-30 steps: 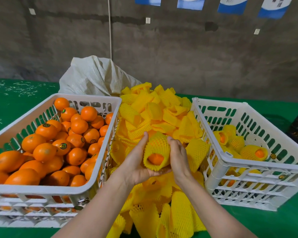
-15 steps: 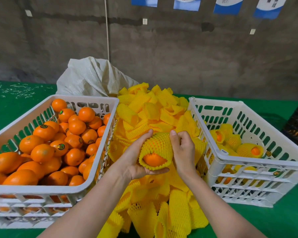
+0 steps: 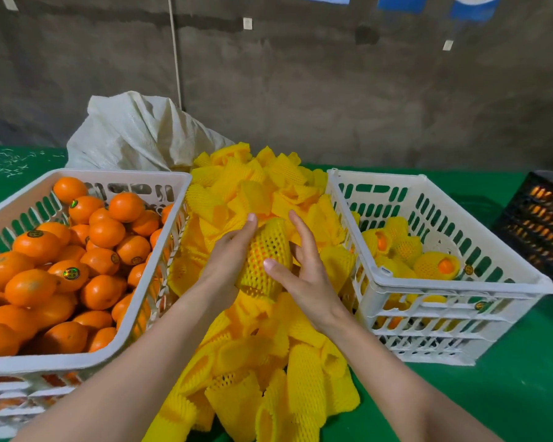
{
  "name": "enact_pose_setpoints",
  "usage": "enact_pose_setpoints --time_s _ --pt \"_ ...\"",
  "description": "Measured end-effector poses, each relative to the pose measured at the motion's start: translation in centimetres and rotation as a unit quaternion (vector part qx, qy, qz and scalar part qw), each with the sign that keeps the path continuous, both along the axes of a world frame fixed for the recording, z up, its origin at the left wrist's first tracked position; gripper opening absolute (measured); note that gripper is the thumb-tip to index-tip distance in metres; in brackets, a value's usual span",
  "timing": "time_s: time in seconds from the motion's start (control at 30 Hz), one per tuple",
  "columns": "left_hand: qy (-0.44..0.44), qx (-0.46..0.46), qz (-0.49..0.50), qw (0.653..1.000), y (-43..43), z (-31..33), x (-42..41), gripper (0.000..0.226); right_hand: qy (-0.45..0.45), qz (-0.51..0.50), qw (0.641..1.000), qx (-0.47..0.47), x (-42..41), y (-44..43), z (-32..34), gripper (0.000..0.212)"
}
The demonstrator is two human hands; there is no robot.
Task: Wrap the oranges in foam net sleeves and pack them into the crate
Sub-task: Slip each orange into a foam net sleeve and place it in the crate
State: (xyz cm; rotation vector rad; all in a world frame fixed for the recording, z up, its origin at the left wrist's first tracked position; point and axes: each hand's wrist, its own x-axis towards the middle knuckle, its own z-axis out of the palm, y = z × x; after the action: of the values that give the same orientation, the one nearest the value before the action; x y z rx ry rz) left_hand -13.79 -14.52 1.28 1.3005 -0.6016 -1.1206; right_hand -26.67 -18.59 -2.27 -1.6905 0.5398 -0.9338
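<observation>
Mid-frame, my left hand (image 3: pixel 229 261) cups the sleeved orange (image 3: pixel 265 250); my right hand (image 3: pixel 305 279), fingers spread, thumbs its side. Coverage seems complete, so I should smooth both ends, then lower it into the right-side crate (image 3: pixel 460 280).

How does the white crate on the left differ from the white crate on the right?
The left crate is heaped nearly to its rim; the right crate holds only a few fruits, low on its floor. The left crate's oranges are bare, some with round stickers; the right crate's oranges sit in yellow foam net sleeves. Both crates are white slotted plastic, on the green table either side of the sleeve pile.
</observation>
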Motion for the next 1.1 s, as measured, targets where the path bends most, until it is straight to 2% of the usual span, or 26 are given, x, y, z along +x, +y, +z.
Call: enact_pose_setpoints --time_s 0.07,0.17,0.27,0.33,0.37,0.43,0.47,0.53,0.6,0.63,0.67,0.73,0.77,0.83,0.9,1.03,1.1 --pt "0.012 0.004 0.017 1.0 -1.2 0.4 -0.9 0.041 0.004 -0.015 0.999 -0.032 -0.4 -0.5 0.8 0.065" --pt "0.009 -0.012 0.031 0.999 -3.4 0.9 -3.0 0.032 0.021 -0.033 0.998 -0.051 -1.8 -2.0 2.0 0.053" --pt "0.053 -0.055 0.045 0.996 -5.8 1.6 -5.7 0.032 -0.014 -0.084 0.996 -0.027 -4.2 -4.3 3.5 0.046" --pt "0.049 -0.092 0.06 0.993 -7.7 1.6 -7.7 0.031 -0.021 -0.131 0.99 -0.043 -6.1 -6.1 4.5 0.045" --pt "0.007 -0.113 0.069 0.991 -8.6 1.3 -8.8 0.029 -0.027 -0.161 0.986 -0.045 -7.1 -7.3 4.9 0.045" --pt "-0.185 -0.148 0.06 0.97 -10.2 0.2 -10.6 0.025 -0.043 -0.238 0.97 -0.013 -9.1 -10.9 5.3 0.045" --pt "-0.304 -0.159 0.035 0.939 -11.2 -0.4 -11.5 0.024 -0.045 -0.275 0.96 0.017 -10.3 -13.2 5.4 0.045" --pt "-0.504 -0.161 -0.06 0.846 -12.6 -1.7 -12.3 0.02 -0.011 -0.326 0.943 0.065 -12.0 -17.4 5.3 0.047" --pt "-0.6 -0.142 -0.138 0.775 -13.7 -2.7 -13.2 0.018 0.083 -0.348 0.931 0.07 -13.1 -21.4 4.6 0.049" --pt "-0.616 -0.138 -0.148 0.761 -14.0 -3.0 -13.4 0.018 0.158 -0.349 0.922 0.053 -13.4 -23.2 4.1 0.051" --pt "-0.619 -0.14 -0.143 0.759 -14.3 -3.2 -13.6 0.017 0.244 -0.344 0.906 0.025 -13.4 -24.8 3.4 0.054" --pt "-0.619 -0.143 -0.127 0.762 -14.4 -3.5 -13.6 0.017 0.411 -0.322 0.852 -0.039 -13.0 -27.1 2.0 0.059" --pt "-0.62 -0.143 -0.122 0.762 -14.3 -3.5 -13.6 0.017 0.473 -0.31 0.822 -0.07 -12.8 -27.8 1.1 0.061" --pt "-0.622 -0.144 -0.118 0.761 -14.2 -3.5 -13.7 0.017 0.543 -0.294 0.778 -0.112 -12.4 -28.7 -0.7 0.067" --pt "-0.621 -0.144 -0.113 0.762 -14.2 -3.7 -13.7 0.016 0.565 -0.285 0.766 -0.115 -12.1 -29.3 -2.2 0.078" --pt "-0.609 -0.147 -0.096 0.774 -14.3 -4.0 -13.7 0.015 0.536 -0.282 0.793 -0.066 -11.8 -29.6 -2.8 0.087" --pt "-0.603 -0.146 -0.093 0.778 -14.1 -3.9 -13.7 0.015 0.514 -0.303 0.797 -0.097 -11.4 -29.1 -2.3 0.085"
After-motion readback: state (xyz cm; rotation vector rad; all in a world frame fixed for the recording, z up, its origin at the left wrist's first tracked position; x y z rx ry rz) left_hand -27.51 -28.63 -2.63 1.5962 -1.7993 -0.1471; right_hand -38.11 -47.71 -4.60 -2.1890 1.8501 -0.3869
